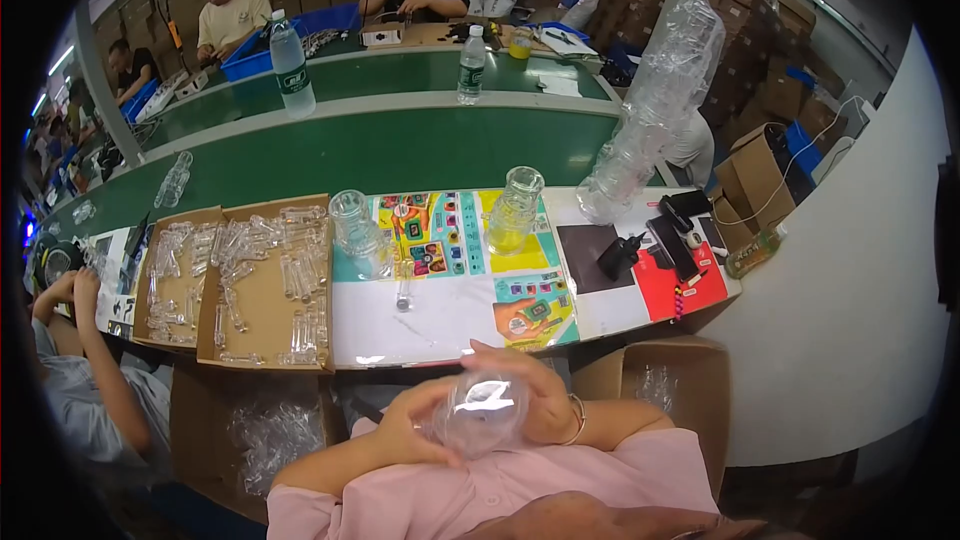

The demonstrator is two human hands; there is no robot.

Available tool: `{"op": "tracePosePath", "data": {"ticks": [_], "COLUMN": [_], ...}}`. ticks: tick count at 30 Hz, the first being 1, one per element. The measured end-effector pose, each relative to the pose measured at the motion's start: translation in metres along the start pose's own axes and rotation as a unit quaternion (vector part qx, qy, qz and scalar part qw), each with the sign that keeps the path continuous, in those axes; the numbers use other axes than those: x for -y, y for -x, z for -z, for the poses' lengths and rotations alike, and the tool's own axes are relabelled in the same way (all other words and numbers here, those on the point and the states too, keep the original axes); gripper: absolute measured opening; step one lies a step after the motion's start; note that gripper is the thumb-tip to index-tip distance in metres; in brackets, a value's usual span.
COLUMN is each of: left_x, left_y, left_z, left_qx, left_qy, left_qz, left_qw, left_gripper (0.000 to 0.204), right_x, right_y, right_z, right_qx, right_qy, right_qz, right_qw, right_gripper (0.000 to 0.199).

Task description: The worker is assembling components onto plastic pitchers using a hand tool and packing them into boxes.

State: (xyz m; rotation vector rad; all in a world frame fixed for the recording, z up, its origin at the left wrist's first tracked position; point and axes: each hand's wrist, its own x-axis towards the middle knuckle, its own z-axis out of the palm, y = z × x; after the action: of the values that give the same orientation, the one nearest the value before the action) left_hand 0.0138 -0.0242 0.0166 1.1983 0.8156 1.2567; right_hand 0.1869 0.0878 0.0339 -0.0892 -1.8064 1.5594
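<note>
Close to my chest, a clear round vessel point(482, 410) is held between my two hands. My left hand point(418, 425) curls around its left side, fingers closed on it. On the other side my right hand point(535, 392) wraps its far right edge, with the fingers reaching over the top. The lower part of the vessel is partly hidden by my hands. On the table ahead stand two clear ribbed glass vessels, a left one point(358, 230) and a right one point(513, 208). A small clear glass tube point(404, 288) is between them, nearer me.
Two cardboard trays of glass tubes point(265, 325) point(150, 335) sit at the left. Below the table are boxes with clear plastic pieces point(275, 445) point(656, 387). A tall plastic-wrapped stack point(655, 105), a black bottle point(620, 258) and a phone point(673, 248) stand right. A co-worker's arms point(105, 360) are far left.
</note>
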Motion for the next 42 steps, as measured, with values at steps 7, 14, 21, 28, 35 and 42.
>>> {"op": "tracePosePath", "data": {"ticks": [7,14,21,28,35,42], "left_x": [0.007,-0.024,-0.011,-0.001,0.011,0.014], "left_y": [-0.007,-0.023,-0.009,-0.002,0.012,0.033], "left_z": [0.013,-0.011,-0.019,0.002,0.021,0.06], "left_qx": [0.122,0.185,0.198,0.06,-0.306,-0.451], "left_qy": [-0.282,-0.324,-0.297,-0.249,0.023,-0.178], "left_qz": [-0.167,-0.322,-0.262,-0.229,-0.196,-0.253], "left_qw": [0.937,0.87,0.896,0.939,0.931,0.837], "left_gripper": [0.087,0.07,0.066,0.078,0.089,0.108], "right_x": [0.008,0.02,0.002,0.014,-0.032,-0.067], "right_y": [-0.013,-0.009,0.004,-0.03,-0.063,-0.046], "right_z": [0.0,0.008,-0.003,0.0,-0.038,-0.05], "right_qx": [0.164,0.288,0.262,0.238,0.089,0.078], "right_qy": [-0.016,-0.028,-0.068,-0.121,0.356,-0.106], "right_qz": [0.086,0.105,0.171,-0.17,0.22,-0.126], "right_qw": [0.983,0.951,0.947,0.949,0.904,0.983], "right_gripper": [0.054,0.061,0.049,0.057,0.082,0.08]}}
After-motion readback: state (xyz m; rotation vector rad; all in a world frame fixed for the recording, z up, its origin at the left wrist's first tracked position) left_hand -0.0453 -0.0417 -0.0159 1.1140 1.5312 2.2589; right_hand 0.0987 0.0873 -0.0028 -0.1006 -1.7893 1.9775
